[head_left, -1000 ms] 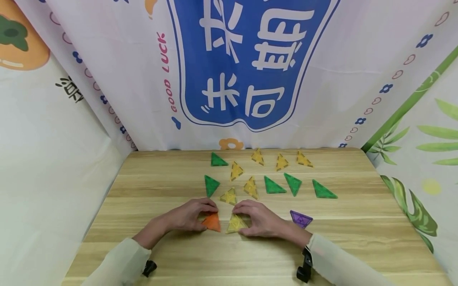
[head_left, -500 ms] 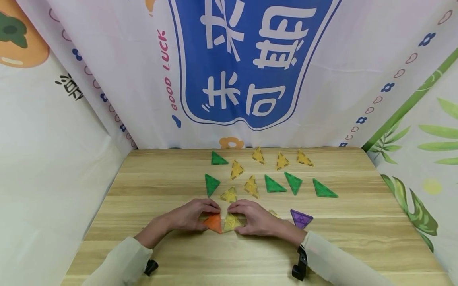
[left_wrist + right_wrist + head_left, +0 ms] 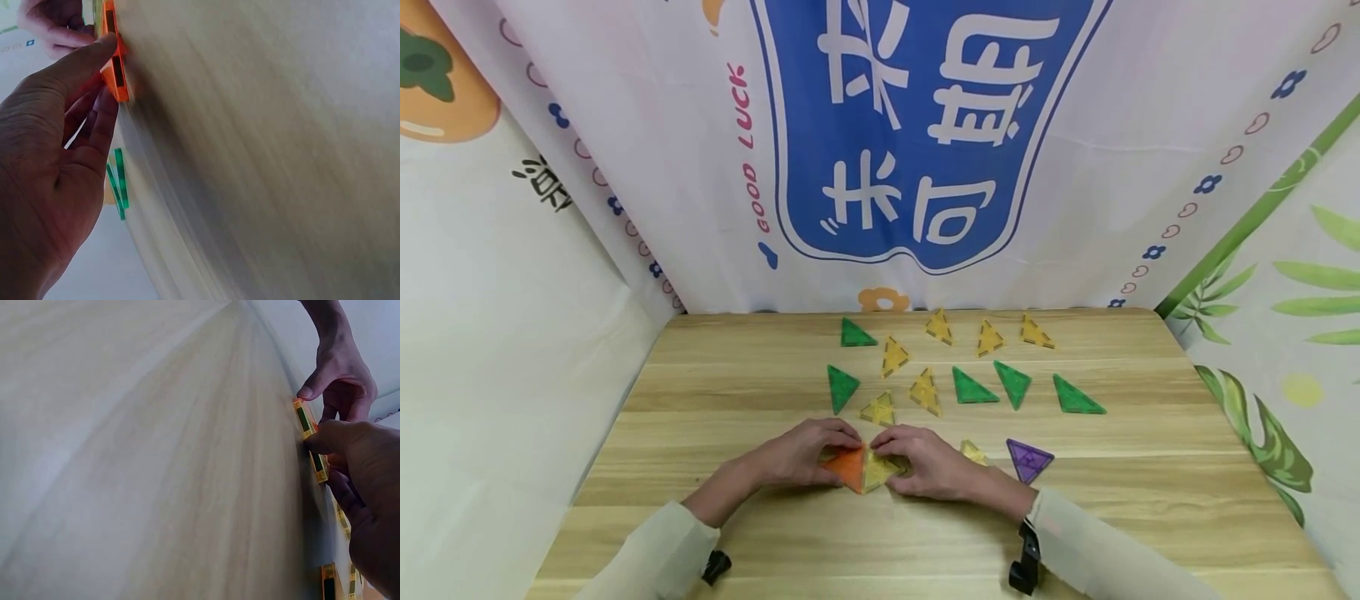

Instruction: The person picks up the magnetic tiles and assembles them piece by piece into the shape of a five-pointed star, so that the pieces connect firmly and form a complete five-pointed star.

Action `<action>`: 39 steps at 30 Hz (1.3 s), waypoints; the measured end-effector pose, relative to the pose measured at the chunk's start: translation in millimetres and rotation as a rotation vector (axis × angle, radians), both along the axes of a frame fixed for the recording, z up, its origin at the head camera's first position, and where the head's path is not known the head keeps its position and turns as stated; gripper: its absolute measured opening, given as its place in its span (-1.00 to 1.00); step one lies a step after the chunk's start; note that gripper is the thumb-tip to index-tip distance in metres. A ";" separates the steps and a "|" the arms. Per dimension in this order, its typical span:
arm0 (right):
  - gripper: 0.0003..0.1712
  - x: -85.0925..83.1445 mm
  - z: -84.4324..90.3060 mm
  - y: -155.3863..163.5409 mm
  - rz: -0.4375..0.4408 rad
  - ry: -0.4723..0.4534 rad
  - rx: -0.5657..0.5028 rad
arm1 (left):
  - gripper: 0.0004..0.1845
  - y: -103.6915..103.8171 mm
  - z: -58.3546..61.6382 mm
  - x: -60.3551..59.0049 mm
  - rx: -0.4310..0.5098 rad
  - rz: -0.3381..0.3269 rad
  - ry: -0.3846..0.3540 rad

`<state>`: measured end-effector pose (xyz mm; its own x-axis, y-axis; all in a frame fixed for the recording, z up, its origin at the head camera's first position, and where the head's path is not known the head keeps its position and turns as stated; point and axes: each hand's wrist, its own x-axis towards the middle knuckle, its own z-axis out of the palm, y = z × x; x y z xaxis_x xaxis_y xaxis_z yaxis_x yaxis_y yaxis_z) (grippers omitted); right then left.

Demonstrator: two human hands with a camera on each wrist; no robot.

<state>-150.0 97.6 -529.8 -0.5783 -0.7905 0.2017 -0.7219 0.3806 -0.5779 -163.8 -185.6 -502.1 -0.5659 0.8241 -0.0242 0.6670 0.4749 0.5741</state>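
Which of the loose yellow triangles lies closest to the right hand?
The yellow triangle just behind the right hand, left of the purple triangle. The other loose yellow ones lie farther back, among the green ones.

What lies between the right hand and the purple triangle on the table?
A small yellow triangle lies flat between the right hand and the purple triangle, seen in the head view.
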 end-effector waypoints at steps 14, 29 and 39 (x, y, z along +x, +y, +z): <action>-0.54 -32.6 11.0 10.4 -0.134 0.093 -0.032 | -0.40 6.3 -0.6 8.3 -0.047 -0.003 0.078; -0.34 -55.7 14.5 5.2 -0.105 -0.007 0.149 | -0.45 3.6 -0.9 10.1 -0.042 -0.038 0.156; -0.39 -61.4 13.4 2.4 -0.117 -0.001 0.163 | -0.41 -4.1 -4.4 12.5 -0.014 -0.014 0.247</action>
